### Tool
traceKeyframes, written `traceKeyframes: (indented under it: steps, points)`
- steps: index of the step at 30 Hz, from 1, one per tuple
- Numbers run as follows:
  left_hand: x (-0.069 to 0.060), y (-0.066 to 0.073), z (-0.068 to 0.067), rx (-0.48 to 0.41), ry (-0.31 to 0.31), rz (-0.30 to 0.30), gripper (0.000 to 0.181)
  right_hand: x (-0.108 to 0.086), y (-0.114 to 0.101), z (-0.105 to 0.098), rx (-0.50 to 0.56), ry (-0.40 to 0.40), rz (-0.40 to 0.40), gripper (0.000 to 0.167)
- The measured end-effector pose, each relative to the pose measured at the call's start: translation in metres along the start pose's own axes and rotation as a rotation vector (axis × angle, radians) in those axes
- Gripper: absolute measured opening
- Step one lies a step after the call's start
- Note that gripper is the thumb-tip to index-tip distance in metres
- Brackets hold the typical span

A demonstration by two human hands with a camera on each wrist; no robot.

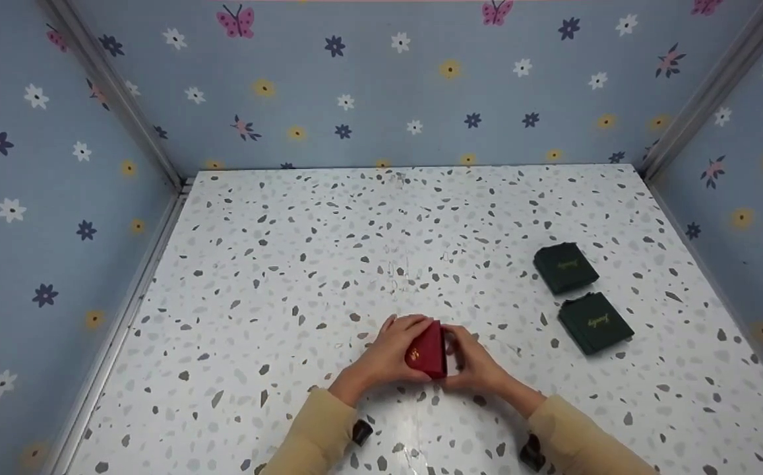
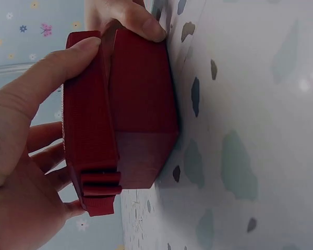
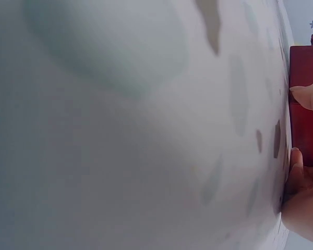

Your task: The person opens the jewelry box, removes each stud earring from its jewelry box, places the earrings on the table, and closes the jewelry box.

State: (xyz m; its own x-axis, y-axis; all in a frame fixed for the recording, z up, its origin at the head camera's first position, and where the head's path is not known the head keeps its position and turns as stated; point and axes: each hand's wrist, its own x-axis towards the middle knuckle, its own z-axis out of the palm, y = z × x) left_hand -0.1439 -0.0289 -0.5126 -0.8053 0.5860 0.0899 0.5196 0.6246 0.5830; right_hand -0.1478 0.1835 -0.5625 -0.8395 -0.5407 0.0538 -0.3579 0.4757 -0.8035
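Note:
A small red gift box stands on the speckled tabletop, its base (image 2: 143,88) below its lid (image 1: 426,349). The lid bears a small gold mark on top and a ribbon bow on its side in the left wrist view. It sits tilted, with a narrow gap between it and the base at one end. My left hand (image 1: 391,355) grips the lid, thumb on one side and fingers on the other. Low on the base, my right hand (image 1: 477,364) holds it between thumb and fingers. The inside of the box is hidden.
Two dark green boxes lie to the right, a farther one (image 1: 566,267) and a nearer one (image 1: 597,323), both with gold lettering. Blue flowered panels (image 1: 381,86) wall the white speckled table (image 1: 275,244) at the back and both sides.

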Motion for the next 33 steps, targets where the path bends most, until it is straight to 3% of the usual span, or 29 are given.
traceKeyframes:
  steps: [14,19,21,28,33]
  points:
    - [0.008,0.004,0.007,0.065,-0.011,0.028,0.088,0.000,-0.003,-0.001,-0.015,-0.005,0.008,0.089]
    - [0.009,0.006,0.008,0.094,-0.012,0.022,0.088,-0.002,-0.024,-0.007,0.042,0.021,-0.073,0.082]
    - [0.009,0.006,0.008,0.103,-0.010,0.021,0.088,-0.002,-0.033,-0.009,0.060,0.021,-0.072,0.081]
    - [0.009,0.006,0.011,0.103,-0.005,0.013,0.089,0.000,-0.002,-0.001,0.004,-0.011,-0.007,0.090]
    - [0.009,0.005,0.013,0.105,-0.009,0.000,0.090,-0.001,-0.002,0.000,-0.015,-0.017,0.015,0.091]
